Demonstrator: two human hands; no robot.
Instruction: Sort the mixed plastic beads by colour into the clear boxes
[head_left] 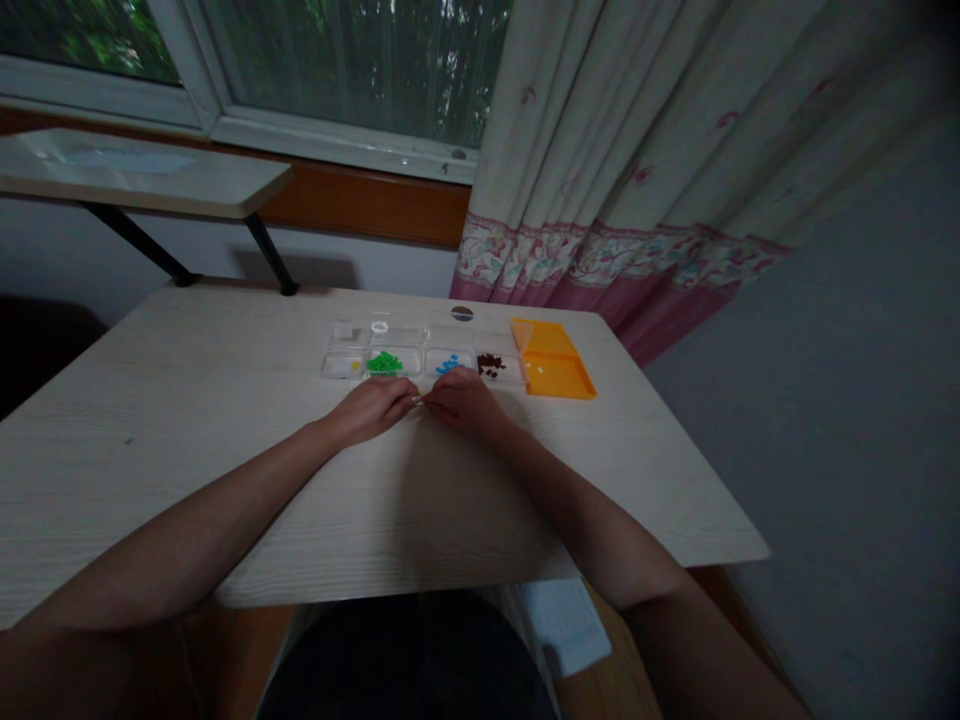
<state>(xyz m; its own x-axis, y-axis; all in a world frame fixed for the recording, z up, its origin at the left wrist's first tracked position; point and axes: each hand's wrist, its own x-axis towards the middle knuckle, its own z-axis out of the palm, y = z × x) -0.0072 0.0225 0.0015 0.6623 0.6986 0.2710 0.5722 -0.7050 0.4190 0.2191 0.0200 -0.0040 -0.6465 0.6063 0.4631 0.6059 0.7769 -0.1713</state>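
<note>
Head view: at the far left, a white raised shelf on black legs (217, 185) is seen above the pale wood-grain table (187, 400). Next along, a row of clear plastic compartment boxes (325, 372) is set across the table, with a few small yellow pieces (355, 366) in the leftmost one. In front of it the left hand (373, 408) is held palm down, its fingers closed in a narrow pinch. Small bright green pieces (385, 362) are heaped in the next box. Between the fingertips of both hands a tiny pale item (418, 400) seems to be gripped, just in front of the row; its shape cannot be made out. Small blue pieces (448, 364) lie behind the right hand (466, 402), whose fingers are likewise curled narrow, apparently on the same item. Farther right come dark brown pieces (491, 365), then an open orange plastic case (559, 375). The step in hand is judged to be fine two-handed work on that item; for the next move, steady fingertips and a light, aligned grip are called for.
</note>
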